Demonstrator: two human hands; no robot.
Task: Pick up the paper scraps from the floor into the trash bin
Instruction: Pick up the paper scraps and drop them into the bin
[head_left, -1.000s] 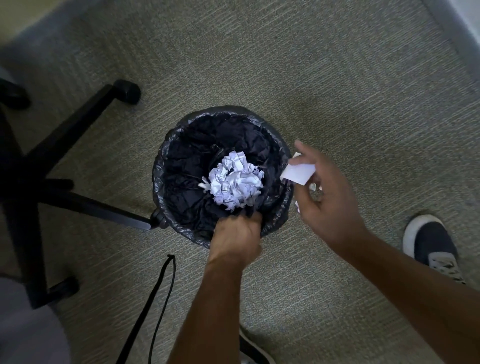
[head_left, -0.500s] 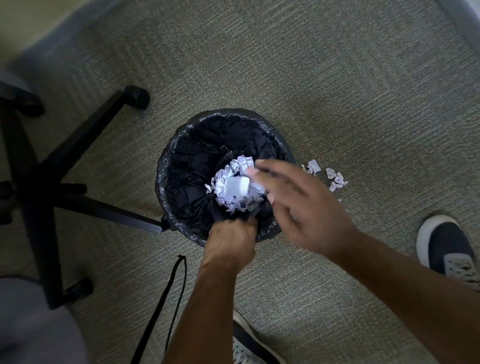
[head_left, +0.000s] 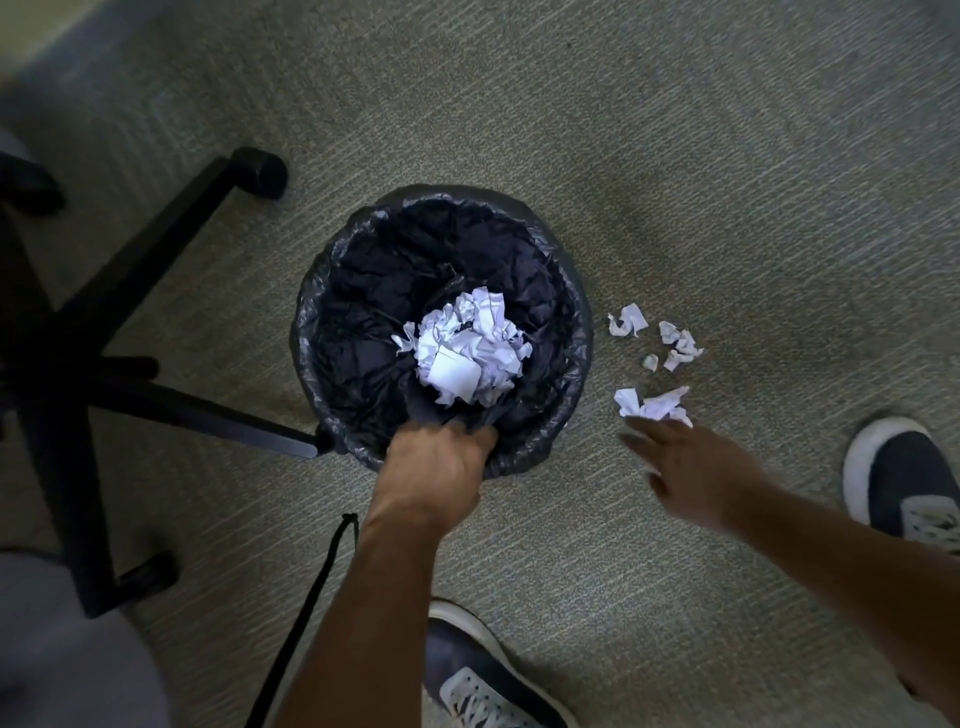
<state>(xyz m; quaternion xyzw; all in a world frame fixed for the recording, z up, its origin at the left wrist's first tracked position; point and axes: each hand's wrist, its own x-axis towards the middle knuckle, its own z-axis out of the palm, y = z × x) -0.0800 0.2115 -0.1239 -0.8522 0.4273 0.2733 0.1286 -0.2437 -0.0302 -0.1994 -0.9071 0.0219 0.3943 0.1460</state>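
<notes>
At the near rim of the bin, the left hand (head_left: 434, 467) grips the edge, fingers curled over the black plastic liner and tucked inside. Over to the right, the right hand (head_left: 691, 467) is stretched low above the floor, blurred, fingers spread and straight, holding nothing; its fingertips (head_left: 636, 434) sit right at the closest clump of crumpled white paper scraps (head_left: 655, 404), and whether they actually touch it is too smeared to tell.

Just beyond that clump, more small white paper scraps on the carpet (head_left: 655, 338) lie scattered in a loose cluster, just beside the right wall of the bin and apart from it.

Now the round trash bin with its crinkled black bag liner (head_left: 332, 291): it stands upright on the grey-green woven carpet (head_left: 727, 156), and down in its middle rests a heap of crumpled white paper (head_left: 467, 345), one flatter square piece lying on top toward the near side.

Moving outward, a dark sneaker with a white toe cap (head_left: 904, 473) is planted at the right edge, beside the right forearm. A second dark sneaker with pale laces (head_left: 478, 675) shows at the bottom, between the two arms. A thin black strap (head_left: 306, 613) hangs down left of the left forearm. On the far left, the black star base of an office chair (head_left: 156, 249) spreads across the carpet, one leg's end just beside the bin's left wall, casters on the others.
</notes>
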